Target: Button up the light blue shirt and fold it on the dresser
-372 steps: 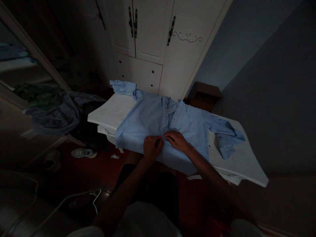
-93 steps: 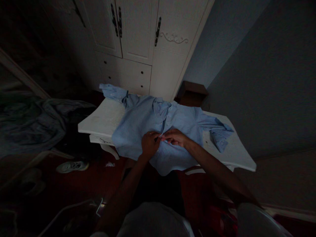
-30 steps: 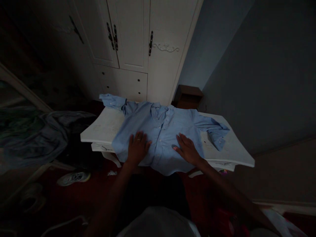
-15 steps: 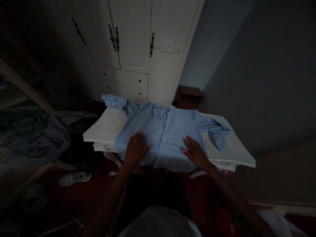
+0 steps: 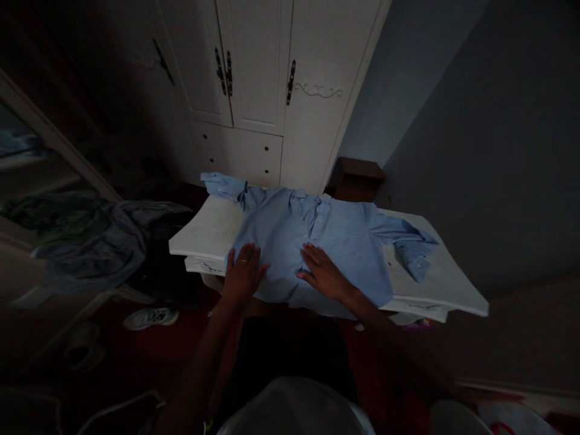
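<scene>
A light blue button-up shirt lies spread across a white table, its collar toward the far edge and its hem hanging over the near edge. Both sleeves are folded or bent out to the sides. My left hand rests flat on the shirt's lower left part, fingers apart, with a ring on one finger. On the button front, near the middle, my right hand lies flat with its fingers stretched out. Neither hand grips the cloth.
Behind the table stands a white wardrobe with dark handles. A small brown wooden cabinet sits by the wall. Grey and green clothes are heaped at the left, above a sneaker on the red floor.
My right hand has slid left across the shirt from its right side to the button front. My left hand has shifted slightly toward the shirt's left edge. The view has turned a little left.
</scene>
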Motion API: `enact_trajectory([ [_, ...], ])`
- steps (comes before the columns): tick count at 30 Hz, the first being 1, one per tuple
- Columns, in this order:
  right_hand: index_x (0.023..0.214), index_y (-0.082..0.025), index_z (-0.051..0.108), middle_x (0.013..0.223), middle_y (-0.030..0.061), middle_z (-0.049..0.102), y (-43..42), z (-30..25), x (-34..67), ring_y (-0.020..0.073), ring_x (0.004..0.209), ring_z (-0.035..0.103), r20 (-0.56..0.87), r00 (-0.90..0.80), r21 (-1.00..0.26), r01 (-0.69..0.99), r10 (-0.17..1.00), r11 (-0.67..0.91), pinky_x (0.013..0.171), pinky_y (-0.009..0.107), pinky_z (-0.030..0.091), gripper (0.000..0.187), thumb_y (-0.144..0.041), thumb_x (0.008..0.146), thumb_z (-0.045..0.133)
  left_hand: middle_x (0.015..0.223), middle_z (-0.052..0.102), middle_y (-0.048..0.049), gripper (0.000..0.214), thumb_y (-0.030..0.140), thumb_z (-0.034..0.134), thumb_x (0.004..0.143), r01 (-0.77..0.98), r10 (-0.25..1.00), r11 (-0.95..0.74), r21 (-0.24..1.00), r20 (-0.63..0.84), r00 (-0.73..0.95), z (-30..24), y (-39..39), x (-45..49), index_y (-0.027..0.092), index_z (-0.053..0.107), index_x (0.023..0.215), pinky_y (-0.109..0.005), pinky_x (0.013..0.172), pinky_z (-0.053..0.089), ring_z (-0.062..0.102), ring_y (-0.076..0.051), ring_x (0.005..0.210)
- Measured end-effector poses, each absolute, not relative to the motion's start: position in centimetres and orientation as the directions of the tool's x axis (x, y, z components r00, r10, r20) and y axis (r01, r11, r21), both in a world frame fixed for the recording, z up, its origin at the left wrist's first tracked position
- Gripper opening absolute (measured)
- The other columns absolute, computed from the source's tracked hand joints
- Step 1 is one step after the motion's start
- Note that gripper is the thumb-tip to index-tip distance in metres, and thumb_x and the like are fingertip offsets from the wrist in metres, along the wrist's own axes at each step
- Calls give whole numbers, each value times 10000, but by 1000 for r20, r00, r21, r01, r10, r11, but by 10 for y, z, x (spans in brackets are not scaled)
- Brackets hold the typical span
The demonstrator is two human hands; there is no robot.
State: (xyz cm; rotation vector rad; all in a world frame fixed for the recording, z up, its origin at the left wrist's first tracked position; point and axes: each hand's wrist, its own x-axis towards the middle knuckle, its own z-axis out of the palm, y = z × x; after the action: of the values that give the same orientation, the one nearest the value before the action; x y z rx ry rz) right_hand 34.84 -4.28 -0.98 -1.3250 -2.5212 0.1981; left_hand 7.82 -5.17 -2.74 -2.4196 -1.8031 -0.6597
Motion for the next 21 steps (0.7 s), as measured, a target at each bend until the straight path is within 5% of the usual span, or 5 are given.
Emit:
enact_trajectory([
  [14, 1548, -212, 219, 1598, 132, 219, -55, -16, 386, 255, 1485, 161, 173, -522, -243, 799, 835, 550, 1202, 487, 195, 708, -577, 966, 389, 1422, 498, -212, 508, 471, 382, 973, 950, 909, -144, 277, 416, 16, -19, -52, 80, 106, 558, 1278, -625, 1129, 239, 276, -376, 1435],
  [21, 1539, -160, 254, 1582, 171, 250, -47, -13, 391, 276, 1479, 190, 207, -486, -234, 818, 849, 526, 1196, 492, 209, 714, -569, 969, 385, 1398, 553, -120, 429, 389, 416, 985, 723, 781, -607, 328, 412, 469, -18, -55, 145, 154, 530, 1326, -464, 1161, 312, 387, -238, 1397],
])
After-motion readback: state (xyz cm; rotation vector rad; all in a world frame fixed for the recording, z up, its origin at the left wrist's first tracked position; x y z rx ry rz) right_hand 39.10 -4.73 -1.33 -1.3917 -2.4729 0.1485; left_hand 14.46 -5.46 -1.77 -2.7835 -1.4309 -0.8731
